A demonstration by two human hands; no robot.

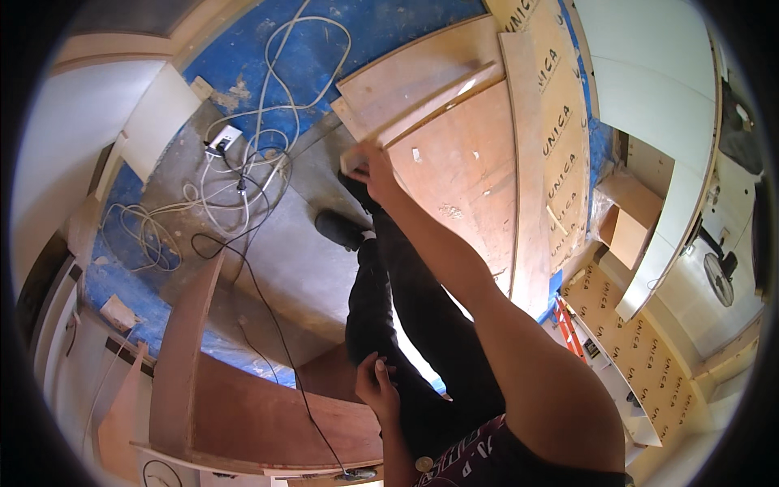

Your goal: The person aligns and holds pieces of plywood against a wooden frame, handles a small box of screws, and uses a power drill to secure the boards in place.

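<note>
My right arm stretches forward over the right leg. At its end my right hand is closed on a small pale, flat-looking piece, partly hidden by the fingers and slightly blurred. That hand is above my dark shoe, beside the edge of a large plywood panel on the right. My left hand stays low in front of the left thigh. Its fingers are curled in with the thumb against them, and whatever they may hold is hidden.
A white socket box lies on the floor ahead left among tangled white extension cord. A black cable runs back to a tool. An open wooden cabinet frame stands lower left; printed tan boards lie right.
</note>
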